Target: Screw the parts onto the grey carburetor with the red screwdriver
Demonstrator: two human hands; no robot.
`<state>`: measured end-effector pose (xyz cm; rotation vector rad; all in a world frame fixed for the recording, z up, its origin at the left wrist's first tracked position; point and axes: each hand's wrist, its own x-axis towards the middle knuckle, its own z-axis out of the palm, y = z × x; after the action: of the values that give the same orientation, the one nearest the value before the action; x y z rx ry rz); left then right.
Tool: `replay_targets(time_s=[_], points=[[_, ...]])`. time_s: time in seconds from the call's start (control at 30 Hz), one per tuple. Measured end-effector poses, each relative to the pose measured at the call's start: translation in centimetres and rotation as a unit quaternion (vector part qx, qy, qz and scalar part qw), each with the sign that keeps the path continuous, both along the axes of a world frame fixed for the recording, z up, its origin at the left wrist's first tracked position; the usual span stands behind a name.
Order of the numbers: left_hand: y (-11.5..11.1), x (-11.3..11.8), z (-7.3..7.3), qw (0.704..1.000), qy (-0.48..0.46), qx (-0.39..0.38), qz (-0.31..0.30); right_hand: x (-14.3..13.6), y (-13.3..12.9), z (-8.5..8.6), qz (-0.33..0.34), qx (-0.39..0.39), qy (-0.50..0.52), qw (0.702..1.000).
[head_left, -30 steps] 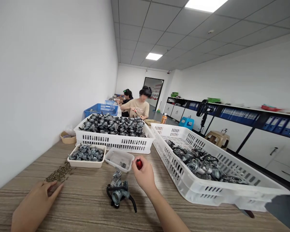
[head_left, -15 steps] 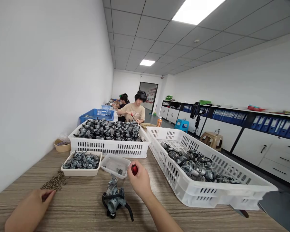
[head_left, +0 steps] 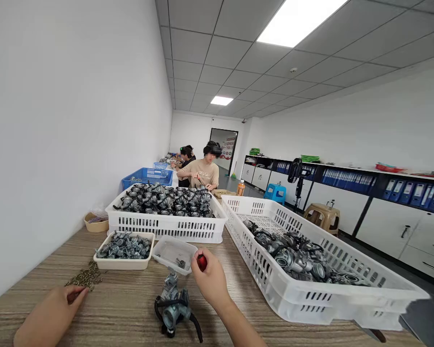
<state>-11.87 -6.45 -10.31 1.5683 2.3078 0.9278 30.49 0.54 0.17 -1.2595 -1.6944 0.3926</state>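
My left hand [head_left: 48, 315] has its thumb and fingertips pinched at the near edge of a pile of small brass screws [head_left: 85, 277]; anything between the tips is too small to make out. A red-handled screwdriver [head_left: 201, 262] is gripped in my right hand [head_left: 211, 282]; only the end of its handle shows, and its shaft is hidden. Between my hands a metal carburetor [head_left: 171, 308] with black hoses stands on the wooden table, touched by neither hand. Behind it lies a clear plastic tray [head_left: 162, 247] with a few small parts, left of my right hand.
A cream tray [head_left: 123, 264] holds many small metal parts. Behind it, a white crate [head_left: 166, 230] is piled with carburetors. Another white crate [head_left: 296, 299] with carburetors fills the right side. Co-worker [head_left: 204, 173] sits beyond, near an orange bottle [head_left: 240, 188]. A tan bowl [head_left: 97, 225] stands by the wall.
The view has tilted up slightly, so everything sits a little lower. My left fingertips have come closer to the screws. My right hand keeps its grip on the screwdriver.
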Motion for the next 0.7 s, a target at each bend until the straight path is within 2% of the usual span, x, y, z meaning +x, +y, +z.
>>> replay_targets(time_s=[0.2,0.53,0.7], points=[[0.2,0.3,-0.7,0.999,-0.03,-0.018,-0.021,0.2,0.7,-0.6,-0.002,0.005,-0.006,1.0],[0.2,0.6,-2.3,0.999,0.053,0.009,0.004,0.3,1.0,-1.1,0.003,0.008,-0.007,1.0],[0.0,0.1,-2.8,0.999,0.041,0.021,0.001,0.2,1.0,-1.1,0.008,0.009,-0.007,1.0]])
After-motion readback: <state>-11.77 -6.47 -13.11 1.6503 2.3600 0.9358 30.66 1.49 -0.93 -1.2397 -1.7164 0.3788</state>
